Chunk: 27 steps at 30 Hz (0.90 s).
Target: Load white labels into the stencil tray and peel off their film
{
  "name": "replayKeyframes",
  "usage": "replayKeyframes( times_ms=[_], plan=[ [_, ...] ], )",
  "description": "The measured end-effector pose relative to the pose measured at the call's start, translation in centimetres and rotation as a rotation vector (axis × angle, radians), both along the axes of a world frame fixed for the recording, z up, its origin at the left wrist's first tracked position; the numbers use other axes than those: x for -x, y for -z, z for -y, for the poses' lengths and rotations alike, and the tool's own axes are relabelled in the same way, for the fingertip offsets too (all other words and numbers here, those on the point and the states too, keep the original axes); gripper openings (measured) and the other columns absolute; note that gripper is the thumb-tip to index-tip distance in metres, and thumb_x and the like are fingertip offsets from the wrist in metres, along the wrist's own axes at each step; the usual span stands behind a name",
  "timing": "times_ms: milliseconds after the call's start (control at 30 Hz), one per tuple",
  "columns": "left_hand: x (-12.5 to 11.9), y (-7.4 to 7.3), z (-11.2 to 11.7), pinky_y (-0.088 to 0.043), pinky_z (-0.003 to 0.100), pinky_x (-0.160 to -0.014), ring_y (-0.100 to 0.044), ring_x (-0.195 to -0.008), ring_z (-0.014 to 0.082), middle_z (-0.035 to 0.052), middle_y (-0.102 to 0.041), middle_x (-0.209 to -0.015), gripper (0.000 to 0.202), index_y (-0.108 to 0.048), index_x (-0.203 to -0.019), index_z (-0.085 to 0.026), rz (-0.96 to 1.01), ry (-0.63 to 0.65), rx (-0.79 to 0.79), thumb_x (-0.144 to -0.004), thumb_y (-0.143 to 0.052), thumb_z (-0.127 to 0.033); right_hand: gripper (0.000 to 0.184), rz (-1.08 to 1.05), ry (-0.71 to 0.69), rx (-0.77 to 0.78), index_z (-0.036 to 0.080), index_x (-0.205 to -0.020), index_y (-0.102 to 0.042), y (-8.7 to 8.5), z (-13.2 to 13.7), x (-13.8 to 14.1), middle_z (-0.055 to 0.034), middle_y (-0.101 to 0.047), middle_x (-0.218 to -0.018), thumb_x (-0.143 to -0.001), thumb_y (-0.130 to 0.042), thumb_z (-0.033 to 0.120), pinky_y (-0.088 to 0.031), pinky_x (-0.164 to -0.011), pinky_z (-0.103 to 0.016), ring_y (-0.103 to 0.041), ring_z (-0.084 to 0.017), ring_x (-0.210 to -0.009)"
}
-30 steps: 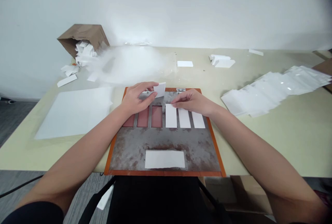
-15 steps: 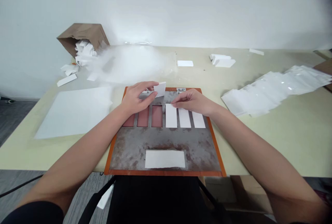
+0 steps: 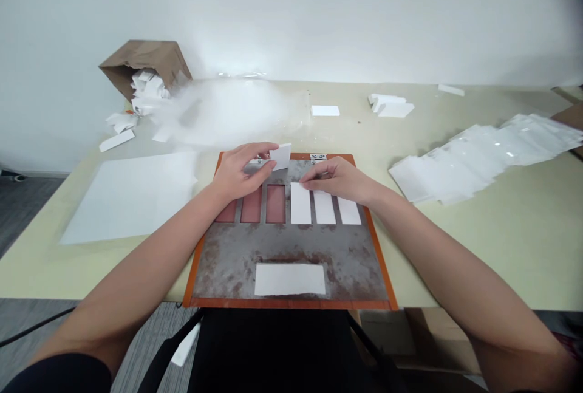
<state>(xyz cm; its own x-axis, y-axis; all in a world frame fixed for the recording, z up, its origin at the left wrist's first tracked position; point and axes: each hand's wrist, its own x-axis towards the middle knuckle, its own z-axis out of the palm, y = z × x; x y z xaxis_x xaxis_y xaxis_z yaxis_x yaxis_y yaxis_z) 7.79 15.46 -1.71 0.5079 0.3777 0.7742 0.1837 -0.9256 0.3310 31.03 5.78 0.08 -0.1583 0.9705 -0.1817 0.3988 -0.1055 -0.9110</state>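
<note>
My left hand [image 3: 240, 171] is at the top edge of a rust-stained metal plate [image 3: 291, 265] with an orange border, pinching a small white card [image 3: 281, 157] upright between thumb and fingers. My right hand [image 3: 336, 179] rests just above the strips, its fingertips at the top of the nearest white strip [image 3: 300, 203]. Several slots run across the plate: the left ones show reddish backing [image 3: 276, 204], and the right ones hold white strips. A wider white rectangle [image 3: 289, 279] lies near the plate's front edge.
A tipped brown cardboard box [image 3: 146, 65] spills white pieces [image 3: 148, 90] at the back left. Clear plastic film [image 3: 228, 112] lies beside it. A white sheet [image 3: 130, 197] lies left of the plate, and overlapping white packets [image 3: 478, 159] lie to the right.
</note>
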Motion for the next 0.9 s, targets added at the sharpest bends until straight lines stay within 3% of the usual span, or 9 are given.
replayKeyframes(
  times_ms=[267,900],
  plan=[
    [0.09,0.04,0.00,-0.059,0.025,-0.075,-0.073,-0.076,0.0138,0.0030,-0.078,-0.093,0.022,-0.070,-0.109,-0.021,-0.037,-0.028,0.029,-0.090,-0.062,-0.030,0.014,0.048,0.002,-0.027,0.026,-0.080,-0.079,-0.16,0.08,0.14,-0.0020,-0.074,-0.087,-0.073,-0.074,0.037,-0.051,-0.076,-0.034,-0.065,-0.018,-0.082],
    [0.11,-0.02,0.07,-0.058,0.025,-0.076,-0.073,-0.077,0.0134,0.0025,-0.078,-0.094,0.021,-0.070,-0.109,-0.021,-0.033,-0.024,0.032,-0.090,-0.063,-0.028,0.016,0.153,0.016,-0.074,0.026,-0.079,-0.078,0.28,0.20,0.33,-0.0020,-0.073,-0.088,-0.071,-0.075,0.039,-0.045,-0.060,-0.030,-0.059,-0.015,-0.069]
  ],
)
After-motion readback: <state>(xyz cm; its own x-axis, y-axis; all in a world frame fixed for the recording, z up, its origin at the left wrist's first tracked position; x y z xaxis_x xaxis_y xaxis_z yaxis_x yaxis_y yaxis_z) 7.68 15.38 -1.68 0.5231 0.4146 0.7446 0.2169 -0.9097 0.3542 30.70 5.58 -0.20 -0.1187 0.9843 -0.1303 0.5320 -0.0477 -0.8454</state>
